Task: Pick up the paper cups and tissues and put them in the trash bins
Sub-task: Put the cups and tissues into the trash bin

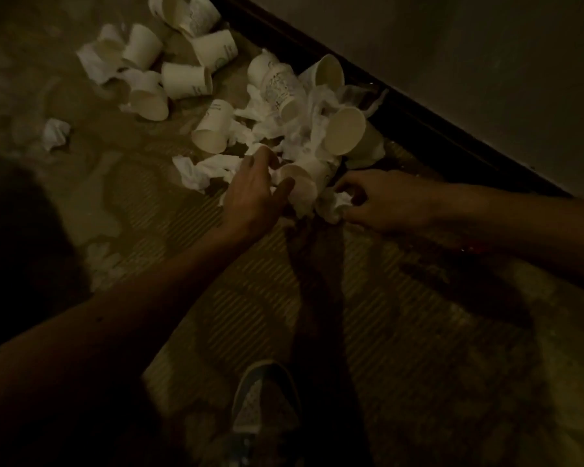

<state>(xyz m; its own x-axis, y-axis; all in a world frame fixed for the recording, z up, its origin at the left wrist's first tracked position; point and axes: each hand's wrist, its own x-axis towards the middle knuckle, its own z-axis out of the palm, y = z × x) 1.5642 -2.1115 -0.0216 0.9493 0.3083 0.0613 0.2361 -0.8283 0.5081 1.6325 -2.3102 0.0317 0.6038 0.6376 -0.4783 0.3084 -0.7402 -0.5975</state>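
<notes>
Several white paper cups [186, 80] lie tipped over on a dim floor, mixed with crumpled white tissues [196, 171]. The thickest heap sits by the wall, with one cup [346, 129] showing its open mouth. My left hand [253, 193] reaches into the near edge of that heap, its fingers and thumb curled round a paper cup [300, 183] lying among tissues. My right hand [385, 200] comes in from the right and pinches a crumpled tissue [334, 203] just beside that cup. A lone tissue ball [56, 133] lies apart on the left.
A dark skirting board [402, 106] runs diagonally along the pale wall [469, 62] behind the heap. A ribbed mat [402, 332] covers the floor under my arms. My shoe [267, 406] shows at the bottom centre. No trash bin is in view.
</notes>
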